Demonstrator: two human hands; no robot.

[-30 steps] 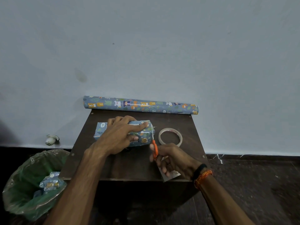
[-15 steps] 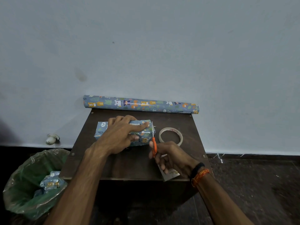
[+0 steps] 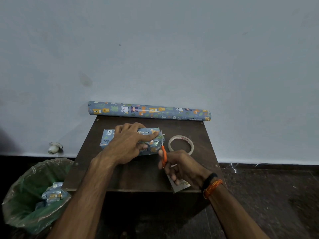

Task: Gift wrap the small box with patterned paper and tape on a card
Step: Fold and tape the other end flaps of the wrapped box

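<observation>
The box [image 3: 132, 141], wrapped in patterned paper, lies on the small dark table [image 3: 143, 175], towards its back. The left hand [image 3: 128, 144] rests flat on top of it, fingers straight and pressing down. The right hand [image 3: 183, 167] grips orange-handled scissors [image 3: 163, 149] — fingers curled round the handles, blades running along the box's right end. A tape ring [image 3: 180, 144] lies just right of the box, and a card [image 3: 180, 184] sits under the right hand at the table's front edge. The paper roll [image 3: 149, 111] lies along the wall — a green-lined bin [image 3: 31, 194] stands at the left.
</observation>
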